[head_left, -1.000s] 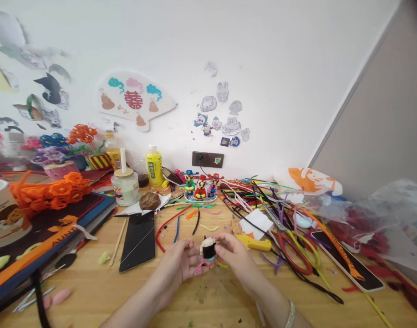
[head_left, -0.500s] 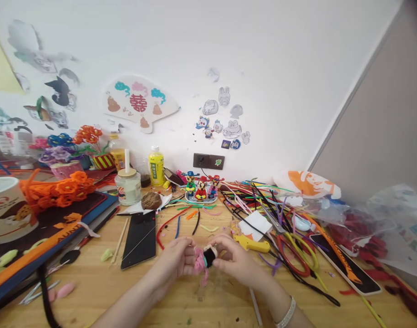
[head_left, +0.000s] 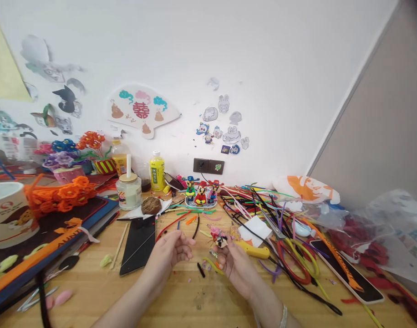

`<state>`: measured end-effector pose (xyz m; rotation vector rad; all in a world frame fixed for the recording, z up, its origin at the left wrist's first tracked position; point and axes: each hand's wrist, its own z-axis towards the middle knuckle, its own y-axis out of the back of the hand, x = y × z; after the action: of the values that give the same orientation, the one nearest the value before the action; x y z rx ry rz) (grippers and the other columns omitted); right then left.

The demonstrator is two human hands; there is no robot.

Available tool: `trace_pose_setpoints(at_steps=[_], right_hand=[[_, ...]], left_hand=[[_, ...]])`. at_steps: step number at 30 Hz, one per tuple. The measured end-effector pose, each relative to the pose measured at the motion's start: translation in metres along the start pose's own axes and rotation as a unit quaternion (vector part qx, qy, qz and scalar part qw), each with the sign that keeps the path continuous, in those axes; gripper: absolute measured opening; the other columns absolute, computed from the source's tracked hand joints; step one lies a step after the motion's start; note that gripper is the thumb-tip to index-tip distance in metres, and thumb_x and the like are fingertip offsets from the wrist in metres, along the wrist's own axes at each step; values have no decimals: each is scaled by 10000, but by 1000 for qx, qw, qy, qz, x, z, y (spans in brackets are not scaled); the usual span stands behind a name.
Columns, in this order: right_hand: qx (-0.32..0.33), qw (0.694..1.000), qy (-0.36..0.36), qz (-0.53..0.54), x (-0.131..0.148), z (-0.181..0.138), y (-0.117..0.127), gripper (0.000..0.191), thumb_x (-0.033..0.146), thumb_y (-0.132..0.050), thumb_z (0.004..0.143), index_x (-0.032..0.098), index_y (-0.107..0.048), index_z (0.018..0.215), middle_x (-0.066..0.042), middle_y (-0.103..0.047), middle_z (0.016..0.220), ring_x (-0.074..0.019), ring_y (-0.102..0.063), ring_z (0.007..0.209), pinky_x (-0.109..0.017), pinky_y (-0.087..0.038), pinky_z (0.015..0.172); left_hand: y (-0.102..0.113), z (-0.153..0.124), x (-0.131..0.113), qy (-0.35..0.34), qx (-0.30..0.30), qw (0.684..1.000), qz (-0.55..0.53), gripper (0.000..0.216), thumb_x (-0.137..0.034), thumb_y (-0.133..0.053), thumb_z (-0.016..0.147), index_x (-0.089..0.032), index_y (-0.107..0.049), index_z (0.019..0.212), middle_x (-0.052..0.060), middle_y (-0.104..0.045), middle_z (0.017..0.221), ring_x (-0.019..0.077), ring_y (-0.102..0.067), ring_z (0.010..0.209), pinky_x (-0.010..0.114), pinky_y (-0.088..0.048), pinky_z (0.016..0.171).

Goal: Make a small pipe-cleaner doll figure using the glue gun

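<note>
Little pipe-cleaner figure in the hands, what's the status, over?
Right hand holds pipe-cleaner figure up by fingertips. Left hand empty, fingers curled, apart from it. Black pipe-cleaner scrap on table between the hands.

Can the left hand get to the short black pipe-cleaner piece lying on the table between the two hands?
Probably yes. The left hand is empty, open and hovering just left of the short black pipe-cleaner piece, with only bare wooden table between them. The right hand, holding the small pink figure, sits beside it, not over it.

home craft desk | pipe cleaners (head_left: 263,200) strewn on wooden table (head_left: 181,300) | stickers (head_left: 225,123) on wall
</note>
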<state>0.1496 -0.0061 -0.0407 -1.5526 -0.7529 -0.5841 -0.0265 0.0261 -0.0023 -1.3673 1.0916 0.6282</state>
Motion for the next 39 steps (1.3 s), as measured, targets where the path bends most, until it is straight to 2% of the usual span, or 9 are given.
trace_pose_setpoints(at_steps=[6, 8, 14, 17, 22, 27, 34, 36, 39], right_hand=[[0, 997, -48, 59, -5, 1, 1, 322, 436, -703, 595, 155, -565, 672, -8, -624, 589, -34, -421, 360, -142, -346, 344], [1, 997, -50, 60, -4, 0, -1, 320, 444, -696, 601, 162, -567, 680, 4, -615, 588, -32, -419, 366, -141, -349, 353], [29, 989, 42, -142, -1, -6, -11, 329, 435, -665, 647, 152, -584, 794, 2, -600, 649, -65, -489, 436, -182, -381, 426], [21, 970, 71, -229, -2, -6, -13, 365, 445, -684, 611, 145, -572, 787, 12, -581, 609, -78, -495, 422, -194, -380, 425], [-6, 963, 76, -258, -2, -4, -8, 397, 544, -525, 703, 166, -580, 813, -13, -585, 637, -122, -517, 457, -244, -415, 447], [-59, 898, 225, -373, 6, -6, -6, 293, 430, -477, 777, 172, -604, 833, -43, -591, 758, -151, -548, 630, -253, -445, 561], [52, 789, 333, -513, 6, -11, -9, 143, 208, -599, 710, 227, -646, 844, -43, -522, 891, -179, -516, 877, -292, -429, 760], [34, 784, 351, -511, 5, -11, -10, 80, 184, -577, 723, 214, -643, 757, -39, -521, 857, -172, -516, 854, -295, -419, 765], [-12, 813, 347, -467, 8, -11, -11, 116, 222, -522, 761, 189, -597, 678, -34, -534, 786, -166, -519, 795, -267, -423, 691]], left_hand=[[-7, -1, 10, 11, 22, 999, 27, 364, -221, -760, 482, -154, -535, 760, -4, -669, 646, 111, -585, 485, 212, -432, 473], [-7, -1, 12, 14, 33, 999, 19, 360, -242, -765, 479, -152, -544, 747, -7, -659, 610, 110, -578, 476, 205, -425, 460], [-9, -5, 15, 69, 99, 992, 21, 401, -481, -642, 610, -147, -572, 821, 15, -636, 598, 138, -579, 485, 227, -426, 428], [-12, -8, 17, 70, 114, 988, 83, 380, -466, -653, 611, -155, -563, 809, -32, -566, 483, 121, -546, 451, 204, -391, 417], [-13, -7, 18, 20, 105, 987, 124, 381, -422, -714, 551, -138, -579, 766, -63, -521, 440, 63, -442, 402, 181, -345, 436], [-13, -4, 18, -6, 92, 988, 122, 390, -451, -718, 518, -143, -582, 714, -82, -477, 408, 53, -386, 381, 184, -323, 438], [-12, -4, 20, -13, 115, 981, 155, 367, -463, -695, 544, -153, -578, 702, -84, -461, 428, 60, -384, 403, 187, -311, 432], [-10, -5, 21, -8, 115, 980, 162, 373, -464, -694, 544, -154, -583, 717, -78, -469, 438, 65, -385, 404, 187, -300, 413], [-8, -4, 23, 9, 91, 983, 158, 415, -449, -708, 534, -149, -597, 798, -46, -550, 517, 85, -449, 448, 196, -341, 438]])
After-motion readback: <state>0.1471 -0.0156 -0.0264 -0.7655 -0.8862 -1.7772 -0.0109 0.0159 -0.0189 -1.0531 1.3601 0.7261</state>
